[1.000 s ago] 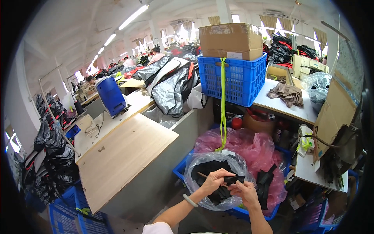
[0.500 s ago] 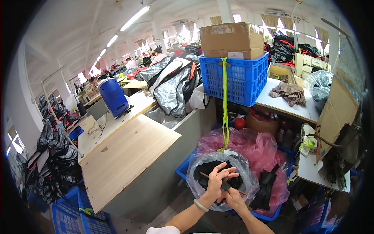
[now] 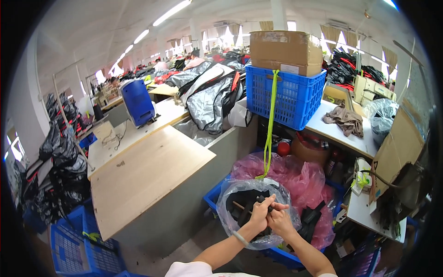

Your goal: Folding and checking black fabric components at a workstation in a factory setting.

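Note:
My left hand (image 3: 260,216) is closed on a small black piece (image 3: 261,199), which looks like folded fabric or strap. Against it, my right hand (image 3: 280,221) is closed too, its fingers meeting the left ones round the same piece. Both hands are above the mouth of a clear plastic bag (image 3: 223,210) that holds more black pieces (image 3: 247,197). A thin brown stick (image 3: 238,205) shows among them. Fingers hide most of the held piece, so its exact kind cannot be made out.
Pink plastic sheeting (image 3: 300,177) fills the blue crate (image 3: 210,199) around the bag, with black strips (image 3: 310,217) lying on it. A yellow-green strap (image 3: 269,152) hangs from a blue basket (image 3: 281,99) carrying a cardboard box (image 3: 284,48). To the left stands a wooden tabletop (image 3: 152,175).
My left fingers, spread before, have curled round the black piece, and my right hand has come up against them. The view has shifted slightly.

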`<state>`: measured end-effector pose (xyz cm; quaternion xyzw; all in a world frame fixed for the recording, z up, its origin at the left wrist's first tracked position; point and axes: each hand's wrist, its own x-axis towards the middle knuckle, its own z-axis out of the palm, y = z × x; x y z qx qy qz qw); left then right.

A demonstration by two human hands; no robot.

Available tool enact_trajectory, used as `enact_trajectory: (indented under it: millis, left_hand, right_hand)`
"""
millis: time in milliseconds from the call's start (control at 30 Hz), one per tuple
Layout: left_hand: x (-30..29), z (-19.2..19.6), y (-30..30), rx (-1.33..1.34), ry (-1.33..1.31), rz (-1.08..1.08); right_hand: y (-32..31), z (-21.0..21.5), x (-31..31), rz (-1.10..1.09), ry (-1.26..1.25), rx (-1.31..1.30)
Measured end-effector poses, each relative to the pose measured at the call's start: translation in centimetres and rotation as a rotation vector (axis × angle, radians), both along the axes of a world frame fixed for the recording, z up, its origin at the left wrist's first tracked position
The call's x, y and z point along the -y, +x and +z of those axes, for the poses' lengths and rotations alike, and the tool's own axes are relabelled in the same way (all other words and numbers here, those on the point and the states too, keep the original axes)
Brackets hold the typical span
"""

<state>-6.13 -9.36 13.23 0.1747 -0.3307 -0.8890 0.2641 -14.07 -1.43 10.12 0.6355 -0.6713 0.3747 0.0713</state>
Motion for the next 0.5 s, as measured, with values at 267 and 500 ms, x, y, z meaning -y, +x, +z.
enact_trajectory:
  millis: [267, 500]
  left_hand:
    - [3.3, -1.0, 1.4, -0.143, 0.423, -0.16]
    - [3.6, -2.9, 1.7, -0.057, 0.25, -0.045]
  right_hand:
    - [2.1, 3.1, 0.9, 0.033, 0.44, 1.062]
    - [3.5, 3.1, 1.3, 0.095, -0.014, 1.663]
